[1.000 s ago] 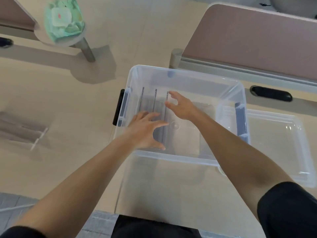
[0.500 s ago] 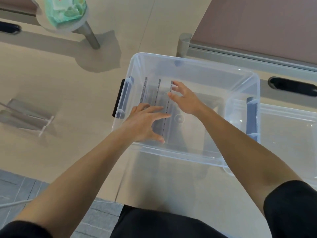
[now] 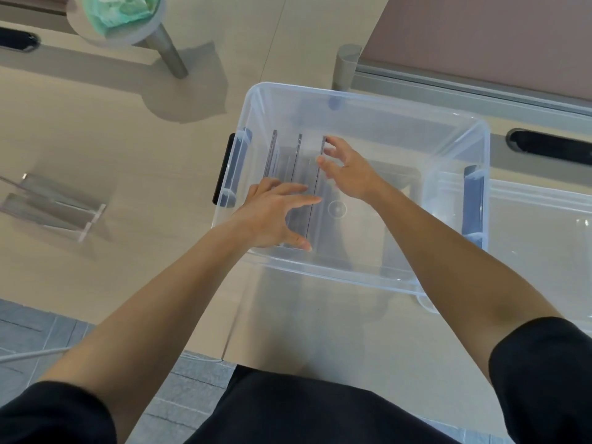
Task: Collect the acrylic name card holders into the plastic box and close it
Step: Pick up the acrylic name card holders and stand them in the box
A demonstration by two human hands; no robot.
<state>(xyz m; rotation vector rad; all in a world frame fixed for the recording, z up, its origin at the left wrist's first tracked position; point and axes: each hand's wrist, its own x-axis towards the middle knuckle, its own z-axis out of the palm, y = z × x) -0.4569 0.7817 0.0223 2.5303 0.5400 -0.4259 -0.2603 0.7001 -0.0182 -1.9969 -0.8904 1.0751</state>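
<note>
Left hand (image 3: 275,216) is inside the box, fingers spread wide, palm down over the near ends of the upright card holders (image 3: 296,174); whether it grips one can't be told. Right hand (image 3: 347,174) is also in the box, fingers loosely spread, thumb and fingertips at the far end of the rightmost holder, touching or just beside it; no clear grasp. Three holders stand on edge in a row in the box's left half, approx parallel to its short wall. The clear box (image 3: 368,100) sits on the tan table (image 3: 112,149), dark handles on both short sides. Its lid (image 3: 544,238) lies flat just right of the box, so box is open. More holders (image 3: 51,203) lie on the table well left of the box. Far left, a round stand w/ a green cloth (image 3: 118,11).
</note>
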